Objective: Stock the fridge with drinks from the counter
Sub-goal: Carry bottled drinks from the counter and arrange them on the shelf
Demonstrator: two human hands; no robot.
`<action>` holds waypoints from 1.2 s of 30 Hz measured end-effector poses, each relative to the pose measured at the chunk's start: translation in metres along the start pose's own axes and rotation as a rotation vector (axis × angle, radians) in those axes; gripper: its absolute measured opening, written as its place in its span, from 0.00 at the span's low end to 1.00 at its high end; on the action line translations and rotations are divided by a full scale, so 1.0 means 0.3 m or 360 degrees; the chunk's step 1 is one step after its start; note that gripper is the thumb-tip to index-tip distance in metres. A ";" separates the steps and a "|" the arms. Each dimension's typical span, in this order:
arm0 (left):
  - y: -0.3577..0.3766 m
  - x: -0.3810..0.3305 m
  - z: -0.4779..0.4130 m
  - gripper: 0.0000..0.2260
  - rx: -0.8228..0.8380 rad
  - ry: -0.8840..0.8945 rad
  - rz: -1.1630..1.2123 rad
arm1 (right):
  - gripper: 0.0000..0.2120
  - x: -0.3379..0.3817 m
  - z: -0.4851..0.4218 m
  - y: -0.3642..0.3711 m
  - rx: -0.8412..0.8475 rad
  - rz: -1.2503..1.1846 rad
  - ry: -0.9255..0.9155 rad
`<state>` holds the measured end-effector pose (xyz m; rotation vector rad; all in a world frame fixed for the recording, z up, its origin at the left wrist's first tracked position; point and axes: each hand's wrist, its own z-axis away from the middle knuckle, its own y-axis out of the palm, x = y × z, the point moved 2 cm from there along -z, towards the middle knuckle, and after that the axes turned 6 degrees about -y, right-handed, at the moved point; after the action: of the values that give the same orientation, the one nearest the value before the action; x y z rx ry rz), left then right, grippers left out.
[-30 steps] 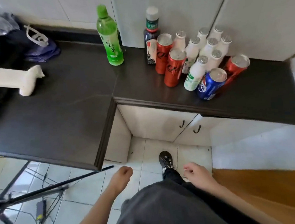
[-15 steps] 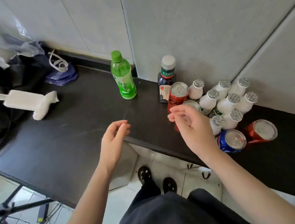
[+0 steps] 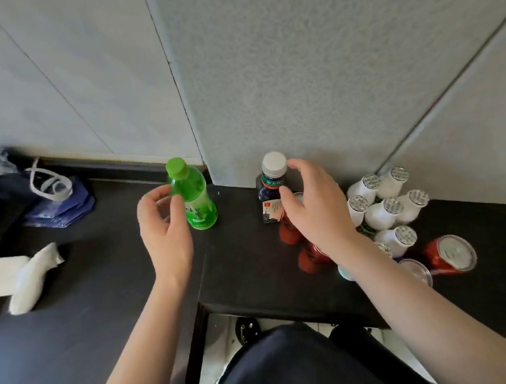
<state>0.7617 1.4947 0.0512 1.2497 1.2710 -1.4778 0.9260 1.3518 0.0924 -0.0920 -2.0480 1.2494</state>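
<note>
- drinks stand on the black counter (image 3: 102,297), most of them close to the wall.
- left hand (image 3: 163,227) is up just beside the green bottle (image 3: 197,202), on its left side. the fingers are bent and loose, with a gap between them. they hold nothing. the thumb is in front of the bottle's neck, and i cannot tell if it touches.
- right hand (image 3: 314,208) is over the dark bottle (image 3: 268,187), which has a white cap. the fingers are spread wide and bent around the top, but they are not closed on it. one fingertip is very near the cap. the thumb is in front of the label, and i cannot tell if it touches.
- both bottles stand up straight at the back, apart from each other, green one on the left.
- two red cans (image 3: 289,234) stand just in front of the dark bottle, partly hidden under the right hand.
- white bottles (image 3: 382,214) with foil tops stand in a tight bunch to the right of that hand.
- far red can (image 3: 450,254) stands right of the bunch, near the front edge.
- blue bag (image 3: 60,205) and white cloth (image 3: 33,278) lie on the left part of the counter.
</note>
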 end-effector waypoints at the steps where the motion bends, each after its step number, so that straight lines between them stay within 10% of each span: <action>1: 0.010 -0.006 -0.025 0.10 0.0009 0.0056 -0.0013 | 0.19 0.001 -0.018 0.012 -0.0007 0.0025 0.0009; 8: 0.077 -0.014 -0.160 0.25 0.0289 0.0138 -0.0248 | 0.22 -0.004 -0.125 0.071 0.0177 0.0173 0.0031; 24: 0.078 0.065 -0.225 0.23 0.0529 0.0229 -0.0257 | 0.24 -0.020 -0.211 0.121 0.0274 -0.0039 0.0058; 36: 0.015 0.076 -0.209 0.12 0.0074 0.0083 -0.0042 | 0.18 0.008 -0.188 0.190 0.0219 -0.0291 0.0075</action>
<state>0.7728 1.5562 0.0277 1.3142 1.2983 -1.5100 0.9419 1.4247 0.0632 0.1264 -1.8784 1.2570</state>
